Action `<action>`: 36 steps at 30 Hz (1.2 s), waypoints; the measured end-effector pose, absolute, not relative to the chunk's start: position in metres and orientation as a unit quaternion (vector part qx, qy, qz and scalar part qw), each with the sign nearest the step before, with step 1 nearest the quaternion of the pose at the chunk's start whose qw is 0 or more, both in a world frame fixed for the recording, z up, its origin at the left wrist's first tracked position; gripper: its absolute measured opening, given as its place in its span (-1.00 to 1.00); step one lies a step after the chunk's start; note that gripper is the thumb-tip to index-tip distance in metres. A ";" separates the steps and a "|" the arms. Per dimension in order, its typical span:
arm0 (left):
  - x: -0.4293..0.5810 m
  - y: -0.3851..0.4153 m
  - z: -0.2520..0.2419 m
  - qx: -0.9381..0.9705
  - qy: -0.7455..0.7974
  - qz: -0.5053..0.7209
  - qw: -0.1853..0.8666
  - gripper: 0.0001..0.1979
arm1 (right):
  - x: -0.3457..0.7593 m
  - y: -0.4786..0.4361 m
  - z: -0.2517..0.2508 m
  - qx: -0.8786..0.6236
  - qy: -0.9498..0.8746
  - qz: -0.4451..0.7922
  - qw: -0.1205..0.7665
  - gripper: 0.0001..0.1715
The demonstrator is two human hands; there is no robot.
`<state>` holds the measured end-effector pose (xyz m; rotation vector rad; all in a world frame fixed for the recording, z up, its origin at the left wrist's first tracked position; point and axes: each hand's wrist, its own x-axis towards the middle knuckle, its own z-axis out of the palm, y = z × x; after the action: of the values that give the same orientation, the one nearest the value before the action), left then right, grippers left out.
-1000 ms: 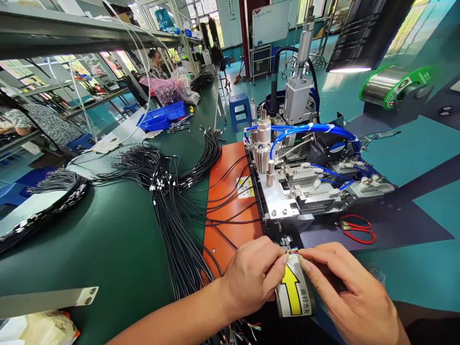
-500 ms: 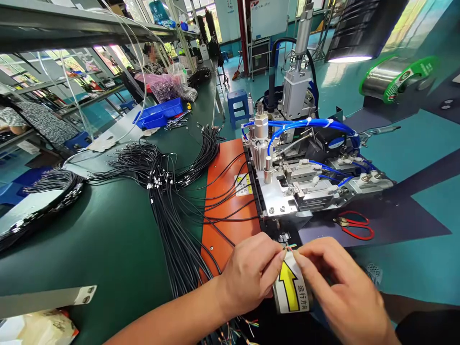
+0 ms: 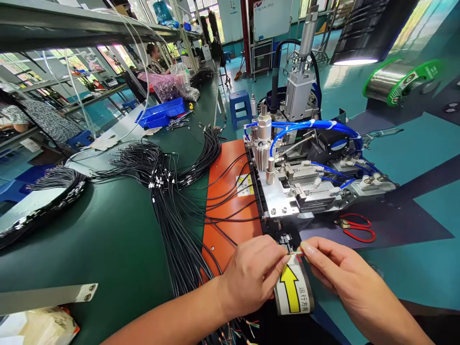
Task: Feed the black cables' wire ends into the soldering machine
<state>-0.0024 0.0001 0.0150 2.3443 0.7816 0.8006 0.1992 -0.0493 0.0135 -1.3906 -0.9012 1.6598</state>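
Note:
My left hand (image 3: 257,268) is closed in a pinch on the end of a black cable, just above the white label with a yellow arrow (image 3: 289,287). Thin coloured wires (image 3: 296,253) stick out of that cable end toward the right. Thumb and forefinger of my right hand (image 3: 334,268) are pressed together on the tips of these wires. Both hands are at the near end of the machine (image 3: 305,177), by its small metal holder (image 3: 286,238). Most of the held cable is hidden behind my left hand.
Bundled black cables (image 3: 168,225) spread over the green table (image 3: 118,249) and the orange plate (image 3: 230,177). Red-handled cutters (image 3: 357,227) lie right of the machine. A solder wire spool (image 3: 393,81) stands behind them. Blue bins (image 3: 161,112) and a seated person are farther back.
My right hand has moved a little to the right, away from my left, and the coloured wires now stretch between them. My left hand stays almost in place.

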 end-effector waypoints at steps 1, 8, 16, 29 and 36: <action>-0.002 0.000 0.015 0.870 0.292 0.295 0.268 -0.79 | 0.199 -0.049 0.014 -0.546 -0.359 0.649 0.390 -0.61; -0.002 -0.001 0.016 0.865 0.310 0.293 0.265 -0.78 | 0.195 -0.049 0.015 -0.548 -0.403 0.614 0.400 -0.63; -0.001 -0.001 0.015 0.866 0.315 0.296 0.252 -0.78 | 0.193 -0.055 0.015 -0.590 -0.473 0.543 0.366 -0.58; -0.001 -0.002 0.011 0.877 0.319 0.283 0.221 -0.78 | 0.198 -0.049 0.011 -0.608 -0.463 0.551 0.335 -0.52; -0.001 -0.002 0.011 0.883 0.322 0.275 0.203 -0.77 | 0.197 -0.047 0.011 -0.634 -0.498 0.493 0.327 -0.55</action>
<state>-0.0007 -0.0020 0.0112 2.4640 0.8988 0.7678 0.1965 -0.0471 0.0114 -1.6599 -1.3037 1.2923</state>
